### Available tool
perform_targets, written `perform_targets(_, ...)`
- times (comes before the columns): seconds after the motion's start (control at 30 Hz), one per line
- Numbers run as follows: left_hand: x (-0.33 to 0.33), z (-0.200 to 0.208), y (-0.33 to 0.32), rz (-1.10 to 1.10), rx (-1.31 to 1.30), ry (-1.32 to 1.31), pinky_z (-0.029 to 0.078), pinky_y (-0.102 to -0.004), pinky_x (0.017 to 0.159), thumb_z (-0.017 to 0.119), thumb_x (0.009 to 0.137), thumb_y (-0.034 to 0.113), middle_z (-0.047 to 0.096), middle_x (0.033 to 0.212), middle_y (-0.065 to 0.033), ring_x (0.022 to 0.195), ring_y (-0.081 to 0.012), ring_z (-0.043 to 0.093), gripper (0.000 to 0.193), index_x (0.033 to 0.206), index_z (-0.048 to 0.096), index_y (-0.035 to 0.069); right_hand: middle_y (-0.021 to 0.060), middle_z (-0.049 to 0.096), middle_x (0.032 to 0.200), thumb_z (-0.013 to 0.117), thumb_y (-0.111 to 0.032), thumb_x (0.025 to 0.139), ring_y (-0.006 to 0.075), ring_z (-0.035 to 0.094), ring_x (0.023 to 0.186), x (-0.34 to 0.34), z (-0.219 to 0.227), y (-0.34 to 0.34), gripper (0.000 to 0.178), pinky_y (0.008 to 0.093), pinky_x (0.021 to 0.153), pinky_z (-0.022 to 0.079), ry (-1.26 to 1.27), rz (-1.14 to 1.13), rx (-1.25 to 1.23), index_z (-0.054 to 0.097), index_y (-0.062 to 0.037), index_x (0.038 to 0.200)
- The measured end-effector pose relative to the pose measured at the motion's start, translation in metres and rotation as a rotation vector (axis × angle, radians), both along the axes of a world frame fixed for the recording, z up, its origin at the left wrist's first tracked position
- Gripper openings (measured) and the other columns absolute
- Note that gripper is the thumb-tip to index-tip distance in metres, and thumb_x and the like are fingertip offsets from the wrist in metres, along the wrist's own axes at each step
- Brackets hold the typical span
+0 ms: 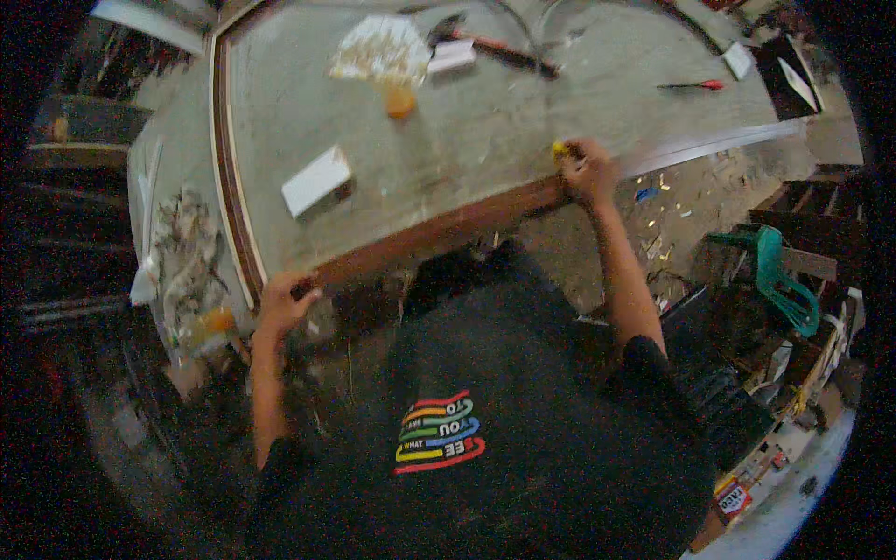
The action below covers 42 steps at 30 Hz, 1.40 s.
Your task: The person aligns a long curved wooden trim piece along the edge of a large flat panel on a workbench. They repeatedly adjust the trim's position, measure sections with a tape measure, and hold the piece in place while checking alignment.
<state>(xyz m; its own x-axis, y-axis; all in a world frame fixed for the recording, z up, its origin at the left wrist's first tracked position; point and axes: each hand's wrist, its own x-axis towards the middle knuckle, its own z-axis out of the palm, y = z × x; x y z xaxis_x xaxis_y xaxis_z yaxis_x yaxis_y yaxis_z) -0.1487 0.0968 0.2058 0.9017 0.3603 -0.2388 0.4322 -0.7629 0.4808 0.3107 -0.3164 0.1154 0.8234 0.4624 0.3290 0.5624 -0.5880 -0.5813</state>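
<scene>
A long brown strip [439,227], blurred and wood-like, runs along the near edge of the grey-green worktop [467,140] between my two hands. My left hand [285,303] is closed at its left end, thumb and fingers curled together. Over by the right end, my right hand [590,175] is closed around a small yellow object [560,148]; its kind is too blurred to tell. That hand also sits against the strip's end, and whether it grips the strip is hidden. A white block [317,181] lies on the worktop beyond the strip.
Farther back lie a hammer-like tool [504,54], a pale patterned piece [383,49], an orange-yellow block [399,101] and a red-handled screwdriver [695,86]. A brown-and-white strip [227,149] lines the left. Scraps litter the floor at right, near a green plastic chair [779,280].
</scene>
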Motion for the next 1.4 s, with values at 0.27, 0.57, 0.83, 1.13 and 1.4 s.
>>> perform_targets(0.27, 0.056, 0.013, 0.052, -0.155, -0.225, 0.237, 0.055, -0.0416, 0.090, 0.085, 0.080, 0.018, 0.072, 0.106, -0.0135, 0.100, -0.0312, 0.069, 0.033, 0.110, 0.076, 0.008, 0.0078, 0.073, 0.096, 0.074, -0.020, 0.084, 0.0308, 0.071, 0.089, -0.003, 0.010, 0.004, 0.017, 0.0388, 0.077, 0.056, 0.040, -0.045, 0.026, 0.074, -0.0134, 0.099)
perform_targets(0.57, 0.066, -0.011, 0.063, -0.251, -0.284, 0.302, 0.055, -0.0382, 0.084, 0.093, 0.071, 0.019, 0.072, 0.100, -0.0121, 0.097, -0.0270, 0.069, 0.036, 0.101, 0.077, 0.009, 0.0050, 0.071, 0.092, 0.073, -0.022, 0.084, 0.0269, 0.071, 0.082, -0.008, 0.022, 0.008, 0.015, 0.0389, 0.075, 0.056, 0.081, -0.108, -0.071, 0.073, -0.0142, 0.097)
perform_targets(0.83, 0.037, -0.028, 0.068, -0.122, -0.287, 0.101, 0.056, -0.0315, 0.078, 0.094, 0.074, 0.029, 0.075, 0.092, -0.0062, 0.087, -0.0174, 0.070, 0.035, 0.097, 0.078, 0.008, 0.0078, 0.072, 0.092, 0.074, -0.020, 0.080, 0.0292, 0.071, 0.081, -0.005, 0.014, 0.010, 0.017, 0.0405, 0.073, 0.056, 0.021, -0.158, -0.033, 0.072, -0.0120, 0.095)
perform_targets(1.13, 0.037, -0.043, 0.068, -0.083, -0.237, 0.113, 0.055, -0.0346, 0.075, 0.096, 0.070, 0.035, 0.072, 0.086, -0.0058, 0.080, -0.0224, 0.069, 0.036, 0.089, 0.078, 0.011, 0.0104, 0.072, 0.091, 0.077, -0.022, 0.077, 0.0319, 0.071, 0.083, -0.004, 0.027, 0.015, 0.021, 0.0434, 0.076, 0.057, 0.142, -0.203, -0.064, 0.073, -0.0106, 0.094)
perform_targets(1.4, 0.043, -0.055, 0.075, -0.302, -0.220, 0.075, 0.046, -0.0388, 0.079, 0.090, 0.075, 0.044, 0.066, 0.084, -0.0041, 0.082, -0.0220, 0.064, 0.038, 0.088, 0.071, 0.014, 0.0088, 0.072, 0.092, 0.077, -0.018, 0.077, 0.0297, 0.071, 0.082, -0.003, 0.034, 0.019, 0.019, 0.0401, 0.075, 0.056, 0.130, -0.205, -0.057, 0.073, -0.0119, 0.095)
